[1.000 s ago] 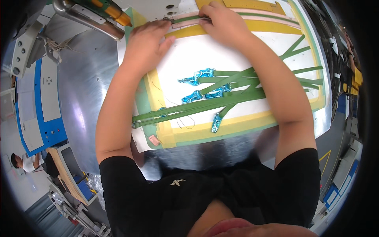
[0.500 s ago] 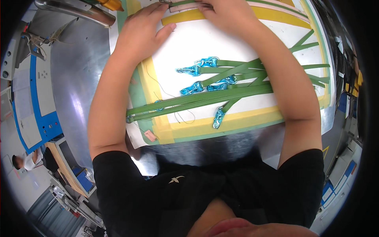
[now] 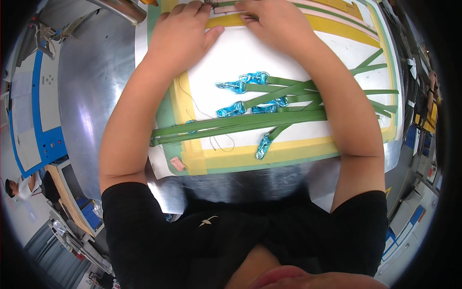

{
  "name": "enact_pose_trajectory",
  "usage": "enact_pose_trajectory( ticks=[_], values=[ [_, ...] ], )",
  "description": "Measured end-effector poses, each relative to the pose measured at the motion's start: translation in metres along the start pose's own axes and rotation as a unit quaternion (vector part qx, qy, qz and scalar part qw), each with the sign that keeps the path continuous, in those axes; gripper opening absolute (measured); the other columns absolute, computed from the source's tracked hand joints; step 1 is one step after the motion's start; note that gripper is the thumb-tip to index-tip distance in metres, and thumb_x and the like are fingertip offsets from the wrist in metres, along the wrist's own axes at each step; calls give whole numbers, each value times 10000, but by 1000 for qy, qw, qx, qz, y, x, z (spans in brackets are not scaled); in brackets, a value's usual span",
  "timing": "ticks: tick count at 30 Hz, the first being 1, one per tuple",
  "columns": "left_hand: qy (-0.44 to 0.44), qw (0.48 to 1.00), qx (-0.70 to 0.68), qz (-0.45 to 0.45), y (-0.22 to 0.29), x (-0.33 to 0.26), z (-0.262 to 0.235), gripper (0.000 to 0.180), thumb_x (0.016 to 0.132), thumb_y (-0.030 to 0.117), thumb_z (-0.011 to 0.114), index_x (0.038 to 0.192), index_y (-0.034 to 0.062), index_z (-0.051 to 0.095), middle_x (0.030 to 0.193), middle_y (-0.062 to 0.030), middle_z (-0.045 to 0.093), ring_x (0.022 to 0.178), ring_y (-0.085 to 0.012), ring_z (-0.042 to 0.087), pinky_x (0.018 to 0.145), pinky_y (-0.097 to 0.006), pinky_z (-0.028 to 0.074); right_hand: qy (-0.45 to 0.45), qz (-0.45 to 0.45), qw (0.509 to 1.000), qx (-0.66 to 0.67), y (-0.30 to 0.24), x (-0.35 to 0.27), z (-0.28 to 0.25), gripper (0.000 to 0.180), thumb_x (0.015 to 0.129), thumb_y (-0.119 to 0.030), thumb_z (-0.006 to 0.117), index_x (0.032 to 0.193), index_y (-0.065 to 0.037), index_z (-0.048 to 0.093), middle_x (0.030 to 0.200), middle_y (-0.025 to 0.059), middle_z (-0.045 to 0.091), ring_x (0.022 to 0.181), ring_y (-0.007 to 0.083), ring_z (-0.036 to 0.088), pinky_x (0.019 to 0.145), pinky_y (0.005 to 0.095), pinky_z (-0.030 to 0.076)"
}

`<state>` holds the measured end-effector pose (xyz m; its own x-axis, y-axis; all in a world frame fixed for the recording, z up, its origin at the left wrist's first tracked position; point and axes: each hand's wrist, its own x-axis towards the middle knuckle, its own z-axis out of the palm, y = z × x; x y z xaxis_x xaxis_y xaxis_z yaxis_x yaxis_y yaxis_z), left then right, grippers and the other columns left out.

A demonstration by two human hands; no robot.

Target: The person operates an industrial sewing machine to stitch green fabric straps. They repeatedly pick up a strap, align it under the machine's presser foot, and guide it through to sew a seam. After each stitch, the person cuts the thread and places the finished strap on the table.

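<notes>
At the far edge of the white work sheet (image 3: 231, 53), my left hand (image 3: 180, 36) lies with its thumb spread away from the fingers. Its fingertips are beside a small metal fitting (image 3: 209, 5) at the end of a green strap (image 3: 337, 18). That strap runs rightward along a pale pink strip. My right hand (image 3: 276, 23) has its fingers bent and pinched on the strap at the pink strip. Nearer me lie several green straps with clips wrapped in blue film (image 3: 232, 110). A longer bundle of green straps (image 3: 240, 123) stretches under my right forearm.
Yellow tape (image 3: 288, 144) borders the sheet on a metal table (image 3: 91, 91). Loose thread (image 3: 226, 144) and a small pink piece (image 3: 177, 164) lie near its left front corner. A metal machine arm (image 3: 120, 9) juts in at upper left. Another person (image 3: 21, 188) is far off left.
The whole view has shifted slightly. My right hand's fingers have bent more at the strap, while my left hand stays by the metal fitting. The clipped straps lie as before.
</notes>
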<state>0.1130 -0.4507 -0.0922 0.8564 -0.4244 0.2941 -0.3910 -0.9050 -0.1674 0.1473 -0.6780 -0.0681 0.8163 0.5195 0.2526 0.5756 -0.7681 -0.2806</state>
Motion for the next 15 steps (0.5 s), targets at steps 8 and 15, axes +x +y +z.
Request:
enact_pose_trajectory(
  ticks=[8, 15],
  values=[
    [-2, 1000, 5, -7, 4, 1, -3, 559, 1025, 427, 588, 1393, 6, 610, 1378, -169, 634, 1269, -351, 602, 1070, -483, 475, -11, -7, 999, -29, -1, 2, 4, 221, 937, -212, 628, 1070, -88, 753, 1045, 165, 688, 967, 369, 706, 848, 481, 577],
    [27, 1000, -5, -12, 6, -1, -3, 500, 1024, 392, 595, 1321, -8, 634, 1304, -158, 675, 1199, -323, 644, 1034, -471, 496, 15, -14, 1000, -15, -3, 2, 7, 236, 918, -201, 642, 1085, -78, 754, 1048, 175, 699, 972, 382, 700, 856, 485, 569]
  ],
)
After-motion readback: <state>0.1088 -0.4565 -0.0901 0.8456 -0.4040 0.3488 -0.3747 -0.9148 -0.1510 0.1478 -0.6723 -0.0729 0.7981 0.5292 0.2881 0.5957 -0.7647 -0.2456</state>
